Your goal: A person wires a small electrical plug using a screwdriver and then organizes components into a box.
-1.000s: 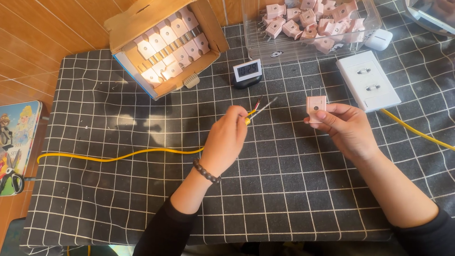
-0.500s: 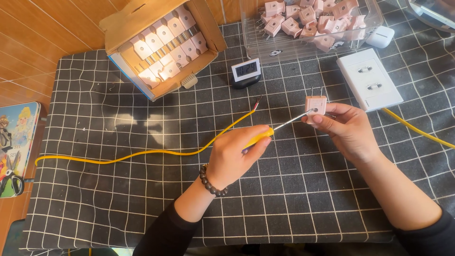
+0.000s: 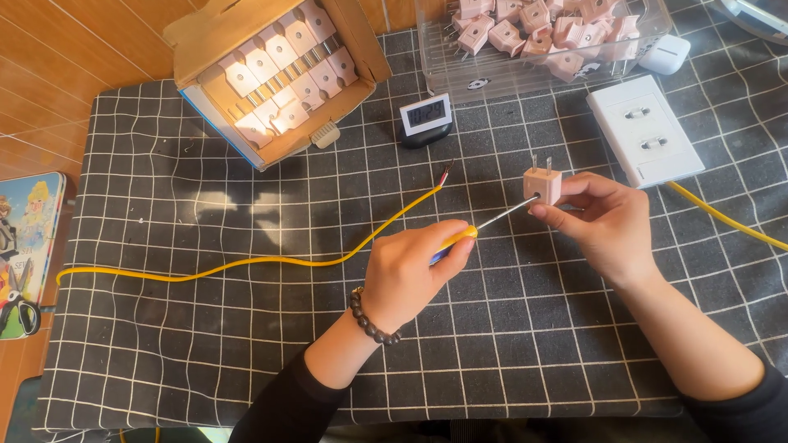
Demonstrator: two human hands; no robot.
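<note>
Since a second ago my left hand [image 3: 410, 271] dropped the yellow wire [image 3: 246, 264], now pinching a screwdriver [image 3: 484, 226]. Tip meets the pink plug [image 3: 542, 184], pinched by my right hand [image 3: 603, 226] at 3 o'clock.

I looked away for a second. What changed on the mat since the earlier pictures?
The left hand let go of the yellow cable, now lying on the mat, and took up a screwdriver, its tip at the pink plug. The right hand still holds that plug.

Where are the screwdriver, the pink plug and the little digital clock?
screwdriver [image 3: 501, 216], head view, on its metal shaft.
pink plug [image 3: 543, 184], head view, on its body's front face.
digital clock [image 3: 426, 117], head view, on its screen.
</note>
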